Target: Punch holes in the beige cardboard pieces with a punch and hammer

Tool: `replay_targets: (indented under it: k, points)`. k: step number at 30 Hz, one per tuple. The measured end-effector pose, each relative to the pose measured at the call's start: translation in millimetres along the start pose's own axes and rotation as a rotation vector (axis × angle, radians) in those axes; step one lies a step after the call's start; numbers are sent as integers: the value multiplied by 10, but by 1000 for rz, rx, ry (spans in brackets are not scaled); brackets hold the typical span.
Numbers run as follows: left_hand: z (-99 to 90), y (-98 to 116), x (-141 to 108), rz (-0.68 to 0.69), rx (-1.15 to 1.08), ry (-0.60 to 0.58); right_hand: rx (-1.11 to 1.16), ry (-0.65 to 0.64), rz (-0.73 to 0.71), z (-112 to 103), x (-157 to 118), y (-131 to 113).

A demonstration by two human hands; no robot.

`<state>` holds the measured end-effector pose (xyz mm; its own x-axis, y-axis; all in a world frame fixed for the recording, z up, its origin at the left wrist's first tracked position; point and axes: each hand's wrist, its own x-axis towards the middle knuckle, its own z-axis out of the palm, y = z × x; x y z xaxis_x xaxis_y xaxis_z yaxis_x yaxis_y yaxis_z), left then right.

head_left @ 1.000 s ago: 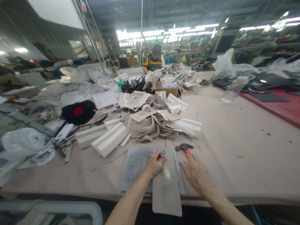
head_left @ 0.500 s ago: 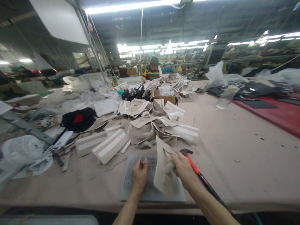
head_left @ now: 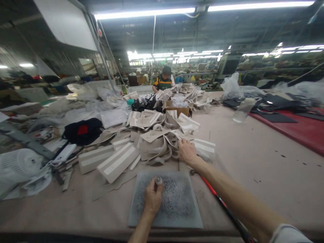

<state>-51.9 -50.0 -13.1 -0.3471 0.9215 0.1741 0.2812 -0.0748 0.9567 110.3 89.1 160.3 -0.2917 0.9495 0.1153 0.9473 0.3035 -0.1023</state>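
Over a worn grey board (head_left: 177, 202), my left hand (head_left: 153, 197) is closed around a small metal cylinder (head_left: 158, 181). My right hand (head_left: 187, 151) reaches to the right side of a heap of beige panels with loop handles (head_left: 153, 145); its fingers are partly hidden against the pieces, so its grip is unclear. A hammer with a red and black handle (head_left: 211, 187) lies on the table right of the board, its head and part of its handle beneath my right forearm.
A clear bottle (head_left: 244, 109) stands at the right near dark sheets on a red surface (head_left: 303, 130). A white fan (head_left: 21, 165) and a dark cloth item (head_left: 83, 131) are at the left. A person (head_left: 164, 80) is across the table, behind the heap.
My right hand has moved forward from above the board to the heap, and the panel it held is no longer over the board. My left hand still holds the cylinder.
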Motion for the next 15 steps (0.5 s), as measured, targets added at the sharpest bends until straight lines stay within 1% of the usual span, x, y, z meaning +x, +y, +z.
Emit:
replay_targets:
  k: [2, 4, 6, 8, 10, 11, 13, 14, 15]
  points:
    - [13, -45, 3, -15, 0, -4, 2, -45, 30, 72, 157, 218]
    - [16, -62, 9, -17, -1, -8, 11, -46, 47, 97, 207, 326]
    - [11, -51, 14, -20, 0, -4, 28, 10, 59, 43, 179, 370]
    - [3, -20, 15, -26, -1, -2, 37, 87, 68, -74, 84, 387]
    - [-5, 17, 16, -40, -13, -5, 80, 185, 97, -198, -90, 389]
    - [-9, 33, 17, -48, -23, -7, 157, 242, 120, -238, -210, 382]
    - [-21, 56, 23, -65, -42, -6, 443, 313, 169, -231, -517, 340]
    - [-31, 62, 26, -76, -52, -3, 619, 305, 194, -171, -701, 303]
    - [-43, 64, 28, -86, -59, 1, 778, 262, 220, -73, -900, 256]
